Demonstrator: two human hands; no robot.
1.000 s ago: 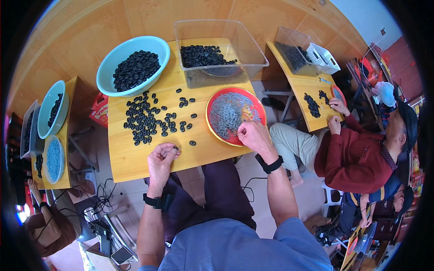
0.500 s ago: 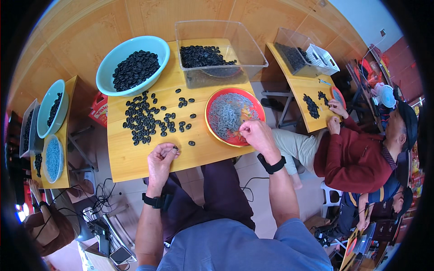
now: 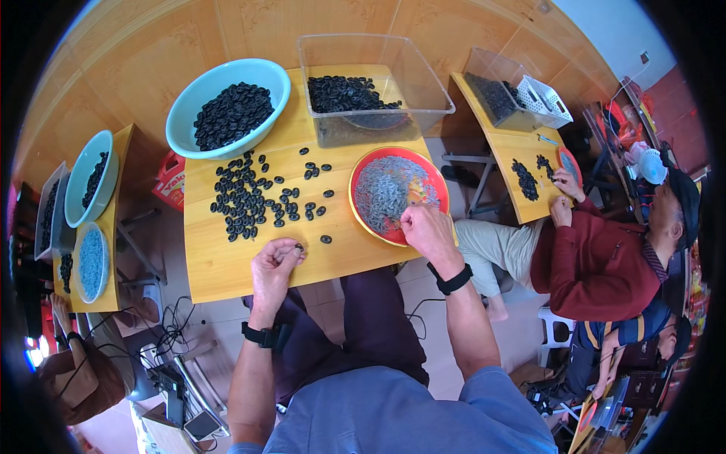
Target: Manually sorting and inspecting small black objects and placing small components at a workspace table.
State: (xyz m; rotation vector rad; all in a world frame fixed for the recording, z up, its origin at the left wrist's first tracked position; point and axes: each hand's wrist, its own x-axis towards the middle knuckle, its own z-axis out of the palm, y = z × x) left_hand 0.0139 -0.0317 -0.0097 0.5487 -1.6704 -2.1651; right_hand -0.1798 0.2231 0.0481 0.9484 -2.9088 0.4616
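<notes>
My left hand [image 3: 274, 271] is closed at the table's near edge, pinching a small black oval piece [image 3: 299, 247] between thumb and fingertips. Over the near right rim of a red bowl [image 3: 446, 198], my right hand [image 3: 428, 233] has its fingers pressed together; whatever they hold is hidden. Many thin grey pin-like pieces [image 3: 382, 189] fill most of this bowl. Loose black oval pieces [image 3: 240, 198] lie spread on the yellow wooden table [image 3: 318, 276], ahead of my left hand. One of them [image 3: 326, 239] lies apart, between my hands.
Behind stand a light-blue basin [image 3: 175, 129] and a clear plastic bin [image 3: 431, 113], both holding black pieces. At right, a person in a dark red top [image 3: 597, 272] works at another table [image 3: 503, 147]. Another table with basins [image 3: 113, 170] is at left; cables [image 3: 175, 321] lie on the floor.
The whole view has shifted slightly. My right hand has moved a little left against the red bowl, its fingers still together. My left hand keeps its pinch on the black oval piece.
</notes>
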